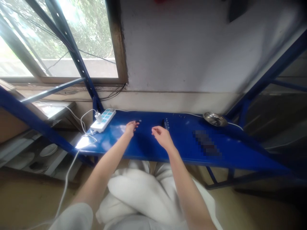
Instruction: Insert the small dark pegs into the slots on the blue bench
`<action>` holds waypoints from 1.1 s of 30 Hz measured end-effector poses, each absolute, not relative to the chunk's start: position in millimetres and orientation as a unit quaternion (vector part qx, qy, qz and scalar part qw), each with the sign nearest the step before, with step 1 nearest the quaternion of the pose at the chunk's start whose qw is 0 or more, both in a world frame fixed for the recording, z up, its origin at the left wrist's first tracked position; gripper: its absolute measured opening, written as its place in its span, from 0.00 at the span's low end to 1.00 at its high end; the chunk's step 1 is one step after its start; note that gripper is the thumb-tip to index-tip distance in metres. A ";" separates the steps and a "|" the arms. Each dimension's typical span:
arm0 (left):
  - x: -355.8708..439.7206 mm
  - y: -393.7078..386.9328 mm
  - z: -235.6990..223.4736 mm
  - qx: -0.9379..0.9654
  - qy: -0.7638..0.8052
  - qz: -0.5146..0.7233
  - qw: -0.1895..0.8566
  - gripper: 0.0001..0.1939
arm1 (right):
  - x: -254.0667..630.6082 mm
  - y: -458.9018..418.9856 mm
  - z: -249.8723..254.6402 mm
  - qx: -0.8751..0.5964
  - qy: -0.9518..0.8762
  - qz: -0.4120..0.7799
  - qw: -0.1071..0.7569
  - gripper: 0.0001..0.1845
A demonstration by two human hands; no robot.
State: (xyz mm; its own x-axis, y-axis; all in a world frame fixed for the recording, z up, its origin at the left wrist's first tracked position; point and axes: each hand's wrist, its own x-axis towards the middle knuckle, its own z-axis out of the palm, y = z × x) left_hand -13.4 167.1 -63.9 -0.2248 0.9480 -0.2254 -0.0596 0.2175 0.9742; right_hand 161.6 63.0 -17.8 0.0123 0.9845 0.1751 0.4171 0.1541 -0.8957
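Observation:
Both my hands reach over a blue metal shelf (pixel 182 150). My left hand (pixel 131 127) rests near the shelf's middle left, fingers bent toward a tiny light object (pixel 140 121) on the surface; nothing shows in its grasp. My right hand (pixel 161 135) hovers slightly right of it, fingers curled loosely with thumb and forefinger near each other. Whether it pinches anything is too small to tell. Just behind the right hand lies a small dark object (pixel 165 123) with pale bits.
A white power strip (pixel 103 120) with a plugged charger and white cable lies at the shelf's left end. A metal dish (pixel 215 118) sits at the back right. Blue rack posts (pixel 79 60) cross a window. My white-clad knees are below the shelf.

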 end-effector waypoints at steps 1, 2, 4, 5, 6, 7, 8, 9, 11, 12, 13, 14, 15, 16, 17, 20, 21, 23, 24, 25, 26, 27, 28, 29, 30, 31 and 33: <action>-8.7 158.2 -58.0 0.355 0.556 0.529 0.534 0.09 | 159.7 64.2 -17.5 -0.563 -0.618 0.323 0.445 0.12; -3.9 148.0 -51.7 0.348 0.516 0.548 0.559 0.09 | 157.5 65.5 -16.9 -0.564 -0.610 0.319 0.456 0.13; 5.1 125.5 -38.7 0.359 0.456 0.580 0.572 0.11 | 152.3 67.6 -13.5 -0.570 -0.589 0.312 0.480 0.18; 9.0 114.0 -32.4 0.376 0.436 0.591 0.564 0.11 | 149.5 68.2 -10.8 -0.571 -0.577 0.310 0.494 0.20; 12.5 103.2 -26.5 0.399 0.417 0.606 0.548 0.11 | 146.6 68.5 -7.4 -0.571 -0.566 0.309 0.507 0.22; 15.3 93.2 -21.2 0.424 0.401 0.620 0.525 0.11 | 143.7 68.3 -3.6 -0.569 -0.558 0.308 0.520 0.23; 17.6 84.4 -16.5 0.446 0.390 0.629 0.503 0.11 | 140.8 67.7 0.5 -0.566 -0.552 0.306 0.530 0.24; 19.1 77.1 -12.6 0.464 0.386 0.636 0.481 0.11 | 138.0 66.9 4.6 -0.564 -0.550 0.305 0.536 0.25; 20.5 66.5 -6.7 0.496 0.384 0.638 0.446 0.10 | 133.0 64.9 11.8 -0.558 -0.556 0.299 0.539 0.27; 20.6 63.0 -4.7 0.509 0.384 0.637 0.433 0.10 | 130.7 63.9 14.5 -0.553 -0.562 0.294 0.540 0.27; 20.4 60.5 -3.2 0.519 0.384 0.636 0.423 0.10 | 128.6 63.1 16.5 -0.547 -0.567 0.290 0.544 0.27; 20.0 58.8 -2.2 0.525 0.383 0.636 0.416 0.10 | 126.8 62.4 17.7 -0.539 -0.571 0.287 0.549 0.27; 19.7 57.6 -1.6 0.527 0.383 0.636 0.413 0.10 | 125.1 62.0 18.3 -0.531 -0.573 0.283 0.556 0.27; 19.5 56.8 -1.2 0.525 0.382 0.637 0.415 0.10 | 123.8 61.6 18.3 -0.526 -0.573 0.282 0.562 0.26; 19.4 56.3 -0.9 0.520 0.381 0.639 0.419 0.11 | 122.7 61.3 18.1 -0.522 -0.572 0.281 0.567 0.26; 19.9 55.0 -0.1 0.497 0.374 0.645 0.443 0.11 | 120.5 60.1 17.1 -0.519 -0.568 0.274 0.577 0.25; 20.2 54.6 0.5 0.491 0.371 0.648 0.449 0.11 | 120.2 59.4 17.2 -0.518 -0.567 0.271 0.580 0.25; 20.8 53.6 2.3 0.481 0.370 0.653 0.453 0.11 | 120.0 57.7 17.9 -0.518 -0.566 0.262 0.585 0.25; 21.1 52.9 3.5 0.477 0.370 0.655 0.454 0.11 | 120.2 56.8 18.4 -0.519 -0.567 0.256 0.586 0.25; 21.4 52.2 4.8 0.472 0.371 0.656 0.457 0.11 | 120.5 55.9 18.9 -0.520 -0.569 0.249 0.587 0.25; 21.6 51.4 6.2 0.466 0.370 0.658 0.462 0.11 | 120.8 55.0 19.4 -0.520 -0.572 0.242 0.587 0.25; 21.7 50.6 7.6 0.459 0.369 0.659 0.467 0.11 | 121.2 54.2 19.7 -0.520 -0.575 0.235 0.586 0.25; 21.9 49.7 8.9 0.453 0.368 0.661 0.472 0.11 | 121.5 53.4 19.9 -0.520 -0.578 0.229 0.585 0.25; 22.0 48.9 10.1 0.447 0.366 0.663 0.477 0.11 | 121.7 52.5 19.9 -0.520 -0.581 0.224 0.585 0.25; 22.1 48.2 11.0 0.442 0.365 0.664 0.479 0.11 | 121.6 51.7 19.7 -0.519 -0.583 0.220 0.586 0.25; 22.1 47.6 11.7 0.439 0.364 0.666 0.481 0.10 | 121.4 51.0 19.4 -0.517 -0.583 0.216 0.588 0.25; 21.8 46.9 12.6 0.436 0.363 0.668 0.482 0.10 | 120.5 49.8 18.4 -0.514 -0.579 0.212 0.596 0.25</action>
State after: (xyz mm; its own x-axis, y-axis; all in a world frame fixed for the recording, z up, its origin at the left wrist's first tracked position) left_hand 21.8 46.9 12.6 -0.1546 0.9604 0.2319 -0.3275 -0.2712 0.9051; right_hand 120.5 49.8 18.4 0.2395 0.8481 0.4727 0.3438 0.3812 -0.8582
